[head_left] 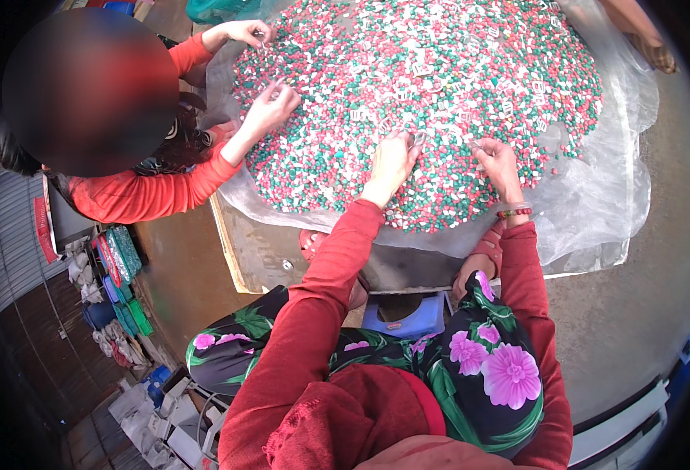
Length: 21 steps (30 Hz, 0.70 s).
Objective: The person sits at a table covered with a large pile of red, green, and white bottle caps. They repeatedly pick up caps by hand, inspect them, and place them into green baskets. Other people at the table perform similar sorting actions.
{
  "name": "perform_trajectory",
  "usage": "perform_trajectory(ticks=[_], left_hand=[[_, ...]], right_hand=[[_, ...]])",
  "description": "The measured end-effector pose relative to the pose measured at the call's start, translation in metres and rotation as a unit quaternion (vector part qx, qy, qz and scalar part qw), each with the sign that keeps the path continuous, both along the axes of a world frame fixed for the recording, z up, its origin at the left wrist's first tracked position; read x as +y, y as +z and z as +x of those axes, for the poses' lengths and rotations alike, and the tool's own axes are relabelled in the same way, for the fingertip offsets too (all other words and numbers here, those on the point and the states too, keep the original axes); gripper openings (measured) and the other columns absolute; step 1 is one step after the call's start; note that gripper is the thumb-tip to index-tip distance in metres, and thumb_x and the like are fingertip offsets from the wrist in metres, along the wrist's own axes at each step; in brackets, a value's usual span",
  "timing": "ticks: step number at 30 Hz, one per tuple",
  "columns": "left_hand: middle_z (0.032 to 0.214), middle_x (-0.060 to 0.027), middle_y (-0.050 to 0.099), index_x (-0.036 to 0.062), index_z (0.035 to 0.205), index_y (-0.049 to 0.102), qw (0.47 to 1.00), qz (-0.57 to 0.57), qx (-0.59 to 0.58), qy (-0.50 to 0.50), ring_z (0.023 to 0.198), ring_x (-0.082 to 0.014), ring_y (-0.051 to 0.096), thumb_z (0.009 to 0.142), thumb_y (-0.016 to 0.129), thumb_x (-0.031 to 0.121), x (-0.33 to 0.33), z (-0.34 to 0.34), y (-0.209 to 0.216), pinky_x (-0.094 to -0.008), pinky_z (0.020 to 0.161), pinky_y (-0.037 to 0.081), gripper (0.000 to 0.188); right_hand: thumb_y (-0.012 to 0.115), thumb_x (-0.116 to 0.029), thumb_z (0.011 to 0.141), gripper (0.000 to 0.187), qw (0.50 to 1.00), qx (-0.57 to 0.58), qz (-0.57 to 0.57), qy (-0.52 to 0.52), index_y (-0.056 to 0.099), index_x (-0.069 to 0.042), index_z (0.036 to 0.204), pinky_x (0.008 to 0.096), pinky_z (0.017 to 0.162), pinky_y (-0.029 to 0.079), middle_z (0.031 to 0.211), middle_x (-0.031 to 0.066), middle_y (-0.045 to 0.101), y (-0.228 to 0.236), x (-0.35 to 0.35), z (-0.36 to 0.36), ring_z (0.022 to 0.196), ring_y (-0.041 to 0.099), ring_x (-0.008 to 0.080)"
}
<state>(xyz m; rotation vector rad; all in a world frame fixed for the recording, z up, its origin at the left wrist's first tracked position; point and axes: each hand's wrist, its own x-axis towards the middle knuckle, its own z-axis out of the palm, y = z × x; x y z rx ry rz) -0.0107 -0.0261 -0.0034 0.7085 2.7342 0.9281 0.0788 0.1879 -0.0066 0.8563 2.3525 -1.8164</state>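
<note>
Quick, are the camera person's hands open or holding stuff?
Left hand: curled beside a pale frame-shaped piece; whether it's held cannot be told.
Right hand: closed, seemingly pinching a small pale bit.

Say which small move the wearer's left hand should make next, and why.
Perhaps the left hand should lift the pale frame off the pile: the frame is right by that hand and looks larger than the red, green and white pieces around it. Whether it is already gripped is unclear.
</note>
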Motion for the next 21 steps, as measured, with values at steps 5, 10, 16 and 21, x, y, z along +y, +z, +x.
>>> perform_trajectory(ticks=[5, 10, 16, 21], left_hand=[[0.061, -0.0048, 0.054, 0.0004, 0.077, 0.060, 0.978, 0.088, -0.189, 0.029, 0.055, -0.0142, 0.051, 0.085, 0.064, 0.032, 0.026, -0.022, 0.054, -0.0325, 0.056, 0.042, 0.033], [0.063, -0.0006, 0.052, 0.0084, 0.081, 0.054, 0.730, 0.414, -0.539, 0.074, 0.056, -0.0067, 0.050, 0.090, 0.059, 0.025, 0.016, -0.042, 0.053, -0.0168, 0.038, 0.031, 0.020], [0.076, -0.0033, 0.057, 0.0070, 0.091, 0.056, 0.708, 0.480, -0.513, 0.066, 0.054, -0.0069, 0.050, 0.087, 0.063, 0.015, -0.016, -0.038, 0.076, -0.0174, 0.038, 0.035, 0.012], [0.062, -0.0076, 0.062, 0.0024, 0.080, 0.065, 0.995, -0.039, -0.089, 0.036, 0.056, -0.0195, 0.060, 0.080, 0.069, 0.034, -0.022, -0.007, 0.013, -0.0343, 0.055, 0.047, 0.032]], right_hand=[[0.066, -0.027, 0.086, 0.024, 0.934, -0.033, -0.339, -0.109, 0.061, -0.004, 0.080, 0.0179, 0.039, 0.028, 0.061, -0.0053, 0.050, 0.013, 0.013, 0.024, 0.046, 0.039, 0.0029], [0.053, -0.025, 0.093, 0.027, 0.754, 0.142, -0.624, -0.147, 0.047, -0.005, 0.076, 0.0171, 0.035, 0.023, 0.064, -0.0003, 0.040, 0.035, 0.016, 0.026, 0.053, 0.038, 0.0062], [0.056, -0.014, 0.090, 0.016, 0.870, 0.084, -0.479, -0.075, 0.057, -0.003, 0.101, 0.0158, 0.036, 0.029, 0.075, 0.0020, 0.052, 0.053, 0.012, 0.005, 0.057, 0.045, 0.0048], [0.065, -0.021, 0.082, 0.028, 0.989, 0.045, 0.094, 0.107, 0.061, -0.002, 0.103, 0.0336, 0.055, 0.048, 0.074, 0.0097, 0.064, -0.015, 0.005, -0.034, 0.066, 0.061, 0.0206]])
